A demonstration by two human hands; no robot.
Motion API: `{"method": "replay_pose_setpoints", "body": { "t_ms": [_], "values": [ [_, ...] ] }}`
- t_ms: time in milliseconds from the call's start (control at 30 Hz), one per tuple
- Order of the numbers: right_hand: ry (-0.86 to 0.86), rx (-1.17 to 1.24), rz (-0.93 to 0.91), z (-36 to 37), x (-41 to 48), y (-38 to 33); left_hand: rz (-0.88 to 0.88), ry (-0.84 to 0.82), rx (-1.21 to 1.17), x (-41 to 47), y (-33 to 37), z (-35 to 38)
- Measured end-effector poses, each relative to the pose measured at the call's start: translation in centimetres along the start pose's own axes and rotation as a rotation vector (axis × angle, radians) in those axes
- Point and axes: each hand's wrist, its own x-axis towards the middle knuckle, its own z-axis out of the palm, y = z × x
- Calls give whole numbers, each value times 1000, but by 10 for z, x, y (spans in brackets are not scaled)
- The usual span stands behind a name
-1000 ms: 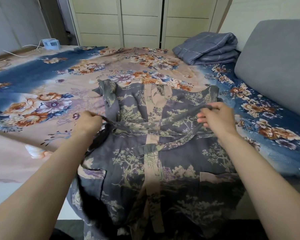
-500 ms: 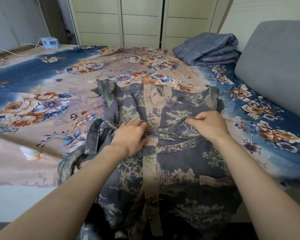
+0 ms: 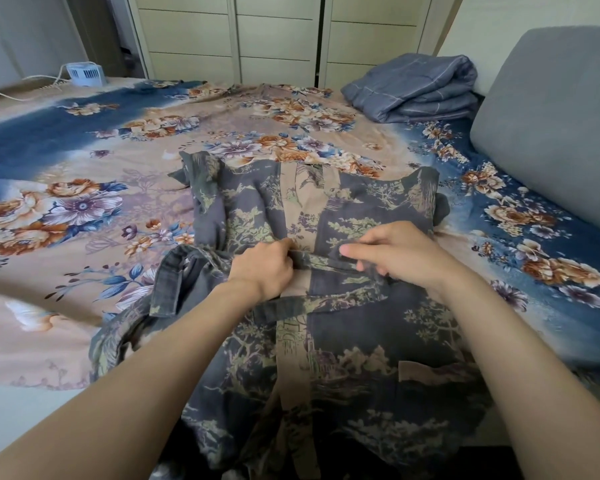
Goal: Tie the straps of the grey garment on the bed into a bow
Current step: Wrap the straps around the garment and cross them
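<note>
The grey garment (image 3: 368, 337), printed with pale trees and a beige front band, lies flat on the bed and hangs over its near edge. Its straps (image 3: 323, 263) cross at the waist between my hands. My left hand (image 3: 262, 266) pinches one strap at the middle of the waist. My right hand (image 3: 399, 254) grips the other strap just to the right, thumb pointing left. A loose strap length (image 3: 168, 284) loops off to the left, and another strap end (image 3: 291, 306) lies across the garment below my hands.
The bed has a floral blue and tan sheet (image 3: 84, 209). A folded blue-grey quilt (image 3: 416, 88) sits at the far right, beside a grey padded headboard (image 3: 555, 123). A small white fan (image 3: 84, 74) with a cord stands at the far left. Cabinets (image 3: 274, 39) line the wall.
Both hands have come in from the garment's sides to its waist centre, bringing the straps together. The left strap now loops slack on the left.
</note>
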Motion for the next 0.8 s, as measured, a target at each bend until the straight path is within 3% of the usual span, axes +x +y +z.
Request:
{"method": "replay_pose_setpoints", "body": {
  "t_ms": [100,267,567,667,800],
  "values": [
    [-214,-30,23,7,-2,-4,-14,-46,10,0,5,-1],
    [-200,-135,172,27,14,12,-24,-21,-263,10,4,-9],
    [-395,44,332,38,19,1,-18,7,-603,5,3,-16],
    [-332,129,302,40,22,-3,19,17,-644,2,6,-19],
    [-318,441,324,38,28,-10,20,54,-736,1,11,-25]
  ]
}}
